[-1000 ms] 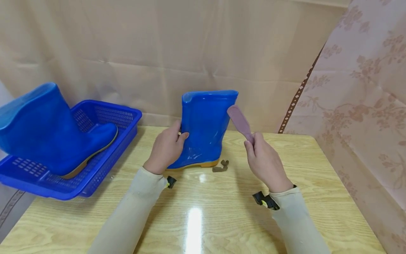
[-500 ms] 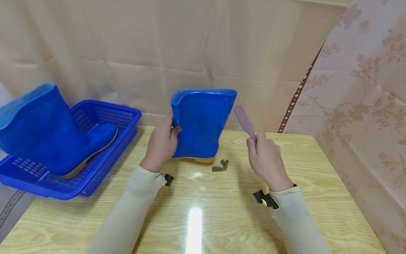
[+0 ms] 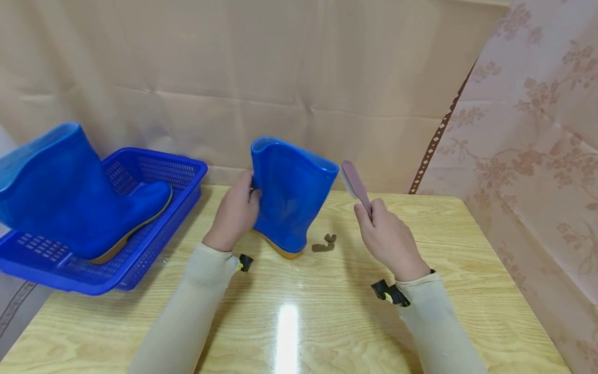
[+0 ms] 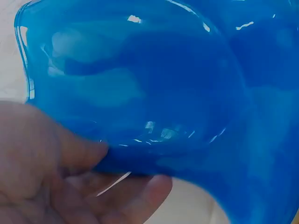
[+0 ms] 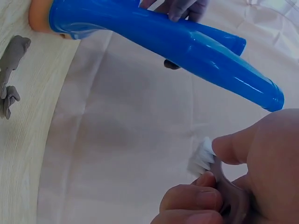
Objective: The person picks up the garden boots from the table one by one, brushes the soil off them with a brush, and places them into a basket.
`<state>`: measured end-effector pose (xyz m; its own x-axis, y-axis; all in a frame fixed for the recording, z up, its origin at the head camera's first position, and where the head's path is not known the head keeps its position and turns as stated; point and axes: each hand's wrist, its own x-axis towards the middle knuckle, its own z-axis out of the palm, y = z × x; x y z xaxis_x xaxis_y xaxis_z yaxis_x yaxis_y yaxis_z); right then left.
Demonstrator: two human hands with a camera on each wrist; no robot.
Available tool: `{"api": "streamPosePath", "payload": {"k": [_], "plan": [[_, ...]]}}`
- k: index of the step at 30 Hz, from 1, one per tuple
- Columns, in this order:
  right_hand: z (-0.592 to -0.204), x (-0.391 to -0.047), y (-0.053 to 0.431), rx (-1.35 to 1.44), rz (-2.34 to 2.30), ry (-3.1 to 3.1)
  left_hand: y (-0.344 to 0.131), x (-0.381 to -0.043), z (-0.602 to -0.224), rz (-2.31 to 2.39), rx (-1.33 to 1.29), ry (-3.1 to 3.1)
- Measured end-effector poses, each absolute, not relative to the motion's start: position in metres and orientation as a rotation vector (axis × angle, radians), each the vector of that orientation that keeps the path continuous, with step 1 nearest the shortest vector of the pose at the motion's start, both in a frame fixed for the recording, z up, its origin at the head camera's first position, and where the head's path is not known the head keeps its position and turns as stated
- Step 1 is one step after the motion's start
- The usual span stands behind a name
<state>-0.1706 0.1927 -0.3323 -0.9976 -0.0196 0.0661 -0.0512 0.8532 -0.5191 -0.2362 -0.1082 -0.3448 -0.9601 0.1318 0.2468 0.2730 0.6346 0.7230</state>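
Note:
My left hand (image 3: 235, 212) grips the shaft of a blue rubber boot (image 3: 289, 197) with a yellowish sole. The boot leans, its opening tipped to the right. Close up in the left wrist view, the thumb lies against the blue boot wall (image 4: 187, 93) and the fingers are behind it. My right hand (image 3: 390, 236) holds a mauve-handled brush (image 3: 356, 184) by its handle, apart from the boot. White bristles (image 5: 202, 156) show in the right wrist view. A small dark lump (image 5: 171, 64) shows at the boot's edge there; I cannot tell what it is.
At the left, a blue perforated basket (image 3: 187, 208) holds a second blue boot (image 3: 93, 202). Brown, clay-like pieces (image 3: 323, 247) lie on the wooden table (image 3: 345, 311) between boot and right hand. A beige cloth (image 3: 280, 62) hangs behind, a floral one (image 3: 537, 156) at right.
The left hand has shifted slightly left and turned the boot, whose opening now tips down to the right. The brush has rotated so its bristle side shows; the right hand has barely moved.

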Motion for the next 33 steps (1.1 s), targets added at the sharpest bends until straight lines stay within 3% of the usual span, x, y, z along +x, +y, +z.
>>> {"api": "streamPosePath", "payload": {"k": [9,33], "plan": [[-0.334,-0.172,0.195,0.027,0.848,-3.006,-0.109,-0.239,-0.348,-1.264,-0.277,-2.777],[-0.334,-0.170,0.193,0.080,0.831,-3.012,-0.108,-0.245,-0.356,-1.636,-0.465,-2.436]]}}
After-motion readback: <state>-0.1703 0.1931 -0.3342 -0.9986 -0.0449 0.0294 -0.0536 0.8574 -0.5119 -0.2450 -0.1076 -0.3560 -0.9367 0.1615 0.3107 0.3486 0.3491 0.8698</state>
